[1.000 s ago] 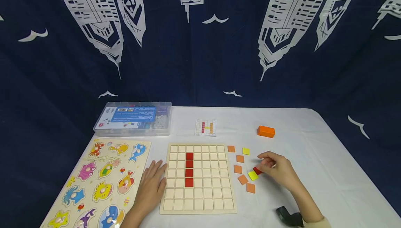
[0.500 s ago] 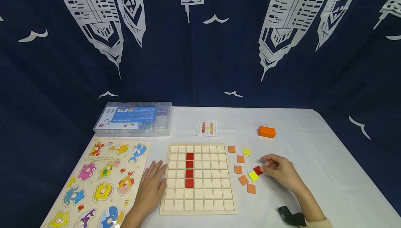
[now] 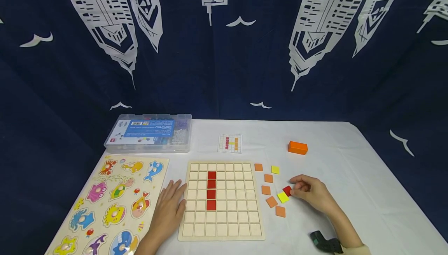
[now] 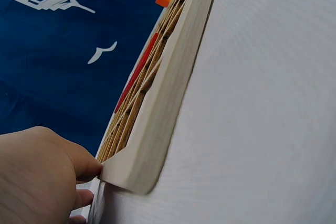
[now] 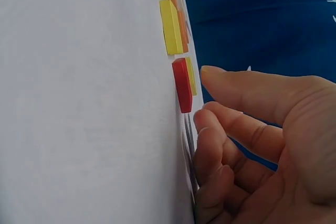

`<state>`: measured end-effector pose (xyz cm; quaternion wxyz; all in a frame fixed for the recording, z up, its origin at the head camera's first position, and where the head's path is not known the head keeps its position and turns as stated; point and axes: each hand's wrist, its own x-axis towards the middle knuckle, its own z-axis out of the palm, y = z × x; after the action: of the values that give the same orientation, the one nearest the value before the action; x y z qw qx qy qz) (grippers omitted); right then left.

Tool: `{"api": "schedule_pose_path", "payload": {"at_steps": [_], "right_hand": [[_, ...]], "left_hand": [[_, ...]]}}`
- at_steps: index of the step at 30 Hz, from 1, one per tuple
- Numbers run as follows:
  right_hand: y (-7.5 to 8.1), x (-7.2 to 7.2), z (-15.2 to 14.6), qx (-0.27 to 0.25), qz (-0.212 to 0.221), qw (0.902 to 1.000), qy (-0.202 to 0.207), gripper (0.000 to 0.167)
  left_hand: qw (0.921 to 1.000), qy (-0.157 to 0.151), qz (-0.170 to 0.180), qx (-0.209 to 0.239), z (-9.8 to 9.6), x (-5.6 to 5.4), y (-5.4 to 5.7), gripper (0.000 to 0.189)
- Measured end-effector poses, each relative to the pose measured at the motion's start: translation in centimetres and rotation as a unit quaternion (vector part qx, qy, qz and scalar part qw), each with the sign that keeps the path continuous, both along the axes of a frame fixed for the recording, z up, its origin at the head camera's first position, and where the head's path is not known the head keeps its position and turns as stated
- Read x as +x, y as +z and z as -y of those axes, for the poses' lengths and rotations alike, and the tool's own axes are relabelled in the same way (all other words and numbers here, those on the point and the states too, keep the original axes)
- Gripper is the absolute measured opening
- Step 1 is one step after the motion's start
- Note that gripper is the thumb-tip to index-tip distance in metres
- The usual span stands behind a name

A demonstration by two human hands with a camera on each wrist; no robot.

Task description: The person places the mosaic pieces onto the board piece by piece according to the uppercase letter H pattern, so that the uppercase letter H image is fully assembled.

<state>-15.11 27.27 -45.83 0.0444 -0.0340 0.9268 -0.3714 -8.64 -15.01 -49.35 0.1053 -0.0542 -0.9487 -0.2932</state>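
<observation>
A wooden grid board [image 3: 222,229] lies flat, with a column of several red square tiles [image 3: 211,194] set in its cells. My left hand [image 3: 168,206] rests by the board's left edge, fingers extended; in the left wrist view its thumb [image 4: 84,163] touches a board corner. To the right, my right hand [image 3: 310,193] is beside a loose red tile [image 3: 287,191], fingers loosely bent. The right wrist view shows the thumb and fingertips near that red tile [image 5: 182,85], with nothing pinched between them. A yellow tile [image 3: 283,197] lies against the red one.
Several orange tiles [image 3: 268,178] and another yellow tile [image 3: 275,169] lie right of the board. Behind are a small grid pattern card [image 3: 230,143], an orange block [image 3: 298,147] and a clear plastic case [image 3: 148,133]. A sea-animal puzzle [image 3: 115,200] occupies the left.
My right hand has drawn slightly back to the right and down. The loose red tile, partly covered by its fingers before, now shows more fully. My left hand stays in place.
</observation>
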Motion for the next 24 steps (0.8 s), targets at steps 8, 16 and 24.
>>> {"api": "schedule_pose_path", "payload": {"at_steps": [8, 16, 24], "right_hand": [[-0.21, -0.05, 0.1, 0.001, 0.008, 1.0, 0.005, 0.029], [-0.52, -0.1, 0.06, 0.003, 0.013, 0.9999, 0.01, 0.029], [-0.69, -0.26, 0.1, 0.002, 0.027, 0.9995, 0.016, 0.027]], "left_hand": [[1.0, -0.001, -0.004, -0.002, 0.05, 0.01, -0.04, 0.042], [1.0, 0.0, -0.006, -0.001, 0.03, 0.04, -0.1, 0.043], [0.9999, -0.001, -0.011, -0.007, 0.09, -0.01, -0.09, 0.043]]}}
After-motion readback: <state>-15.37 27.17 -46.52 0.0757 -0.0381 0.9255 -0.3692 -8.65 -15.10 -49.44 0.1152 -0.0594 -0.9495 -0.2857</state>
